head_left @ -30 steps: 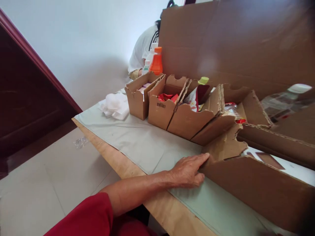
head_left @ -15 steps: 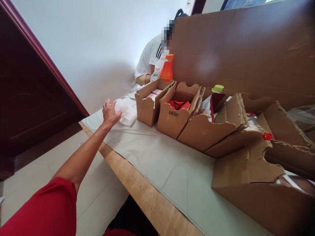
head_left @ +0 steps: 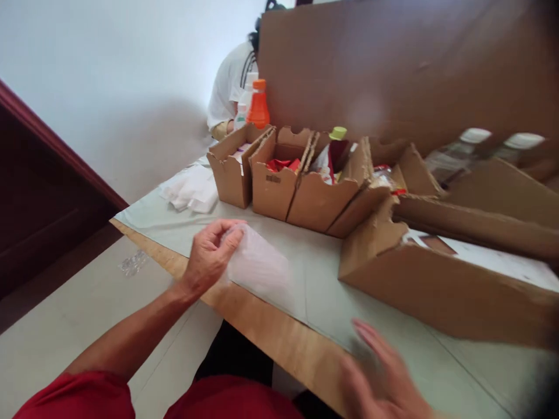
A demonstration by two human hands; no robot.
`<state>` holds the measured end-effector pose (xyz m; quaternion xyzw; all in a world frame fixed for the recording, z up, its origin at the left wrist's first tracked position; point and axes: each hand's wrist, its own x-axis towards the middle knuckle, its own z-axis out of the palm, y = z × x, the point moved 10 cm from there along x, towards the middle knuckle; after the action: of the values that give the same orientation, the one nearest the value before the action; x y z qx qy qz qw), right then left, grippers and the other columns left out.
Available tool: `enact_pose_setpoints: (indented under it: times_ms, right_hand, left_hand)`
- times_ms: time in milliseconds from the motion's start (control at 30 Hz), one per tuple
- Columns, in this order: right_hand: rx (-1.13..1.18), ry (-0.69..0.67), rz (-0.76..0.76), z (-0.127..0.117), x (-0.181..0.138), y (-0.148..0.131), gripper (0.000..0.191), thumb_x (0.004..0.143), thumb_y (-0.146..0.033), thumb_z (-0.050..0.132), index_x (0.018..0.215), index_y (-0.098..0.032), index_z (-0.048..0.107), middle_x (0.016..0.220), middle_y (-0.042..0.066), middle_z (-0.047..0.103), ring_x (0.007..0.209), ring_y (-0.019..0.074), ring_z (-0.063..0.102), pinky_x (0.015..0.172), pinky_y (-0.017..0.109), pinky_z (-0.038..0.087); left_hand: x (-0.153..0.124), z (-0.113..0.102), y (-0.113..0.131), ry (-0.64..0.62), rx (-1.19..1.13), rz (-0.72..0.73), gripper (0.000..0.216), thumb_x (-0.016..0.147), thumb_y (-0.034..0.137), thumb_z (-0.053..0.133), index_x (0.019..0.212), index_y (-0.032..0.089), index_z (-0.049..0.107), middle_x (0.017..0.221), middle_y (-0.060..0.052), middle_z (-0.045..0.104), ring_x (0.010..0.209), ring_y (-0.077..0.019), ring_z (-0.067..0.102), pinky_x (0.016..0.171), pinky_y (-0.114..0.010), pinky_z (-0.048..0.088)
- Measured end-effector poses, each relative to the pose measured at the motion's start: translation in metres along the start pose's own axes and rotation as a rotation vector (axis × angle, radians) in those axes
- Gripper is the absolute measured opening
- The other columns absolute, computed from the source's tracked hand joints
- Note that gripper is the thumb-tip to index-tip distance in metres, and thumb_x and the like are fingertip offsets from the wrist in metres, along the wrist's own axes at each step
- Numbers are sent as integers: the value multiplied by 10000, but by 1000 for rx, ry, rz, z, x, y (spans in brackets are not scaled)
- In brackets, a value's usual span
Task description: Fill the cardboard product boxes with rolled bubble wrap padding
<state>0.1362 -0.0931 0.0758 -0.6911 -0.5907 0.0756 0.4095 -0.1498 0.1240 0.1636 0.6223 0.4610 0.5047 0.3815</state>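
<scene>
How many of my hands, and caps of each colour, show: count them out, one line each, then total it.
Hands: 2, left hand holding white film, right hand open
Orange cap: 1
Yellow-green cap: 1
White caps: 4, two at left, two at right
Total: 8
</scene>
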Motion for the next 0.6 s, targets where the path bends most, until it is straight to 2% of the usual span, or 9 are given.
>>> enact_pose_setpoints:
  times_ms: [33,100,167,233,333,433,500,533,600]
  right_hand:
    - [60,-25,-111,15,-6,-24,683,916,-437,647,1547,-485,390,1456,57,576,1273,413,594,1024,671,527]
    - [106,-53,-179,38,-12,-54,884,882,-500,700,1633,-393,247,1537,113,501,1328,440,551,1025,683,514]
    - [120,-58,-136,49,-12,-62,1001,842,-548,749,1654,-324,208,1565,149,470,1371,448,510,1066,687,475]
    - [169,-58,0,48,-9,-51,945,823,-545,771,1616,-286,328,1558,151,486,1397,429,490,1124,662,430]
    - [444,-81,344,40,-19,-13,661,843,-542,737,1413,-242,587,1350,133,667,1204,350,654,1037,542,541]
    - [876,-99,663,37,-44,11,624,844,-571,715,1356,-232,608,990,82,763,815,262,735,737,419,630]
    - [1069,-8,719,22,-54,12,649,846,-546,709,1411,-261,565,949,63,754,757,239,729,653,374,617]
    - [1122,58,694,12,-55,10,631,866,-543,677,1428,-284,552,1022,72,750,818,245,739,665,374,618]
    - [1189,185,596,-9,-53,3,593,929,-581,542,1457,-313,521,1298,103,681,1095,283,714,796,425,625]
  left_hand:
    - [-13,23,-9,-90,-78,-99,256,859,432,675,813,181,653,853,-22,720,722,-154,634,667,-255,510]
    - [-38,65,-24,-254,-200,-259,305,817,460,708,750,185,593,706,18,621,613,-120,551,588,-232,463]
    - [-64,99,-32,-412,-271,-362,336,784,466,745,736,183,569,651,44,549,580,-97,488,553,-210,411]
    - [-86,120,-32,-537,-320,-415,365,769,481,766,737,176,569,661,44,549,585,-87,468,549,-200,384]
    - [-106,130,-32,-635,-384,-486,427,752,543,778,732,177,560,660,40,568,580,-88,479,559,-208,399]
    - [-108,120,-40,-630,-362,-514,457,702,555,816,720,181,553,650,44,573,565,-87,486,552,-207,394]
    - [-111,114,-53,-649,-314,-561,474,659,548,842,700,185,540,636,51,563,548,-81,481,529,-197,371]
    - [-115,112,-60,-676,-292,-600,486,637,547,852,690,187,531,625,56,555,533,-77,475,512,-193,359]
    - [-127,112,-74,-744,-251,-681,502,600,550,865,682,188,527,604,61,547,501,-74,468,480,-190,343]
